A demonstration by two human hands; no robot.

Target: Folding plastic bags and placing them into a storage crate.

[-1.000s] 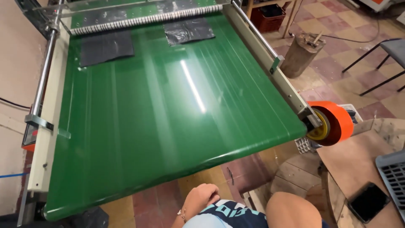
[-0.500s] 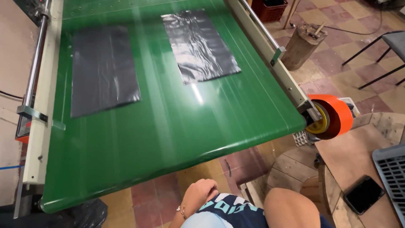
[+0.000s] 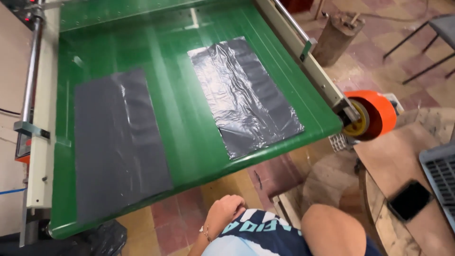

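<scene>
Both dark plastic bags have travelled down the green conveyor belt (image 3: 189, 137) since the earlier frame: the left bag (image 3: 118, 142) reaches the near edge, the right bag (image 3: 244, 95) close behind. One hand (image 3: 226, 211) rests loosely curled on the person's lap, grasping nothing; the other is out of view.

A wide green conveyor belt (image 3: 189, 128) slopes toward the viewer, framed by cream side rails (image 3: 45, 118). Two dark grey plastic bags lie flat on it, well apart. The left bag (image 3: 118, 142) is smooth and reaches almost to the belt's near edge; the right bag (image 3: 244, 97) is wrinkled, shiny and slightly skewed, with its near end close to the edge.
</scene>
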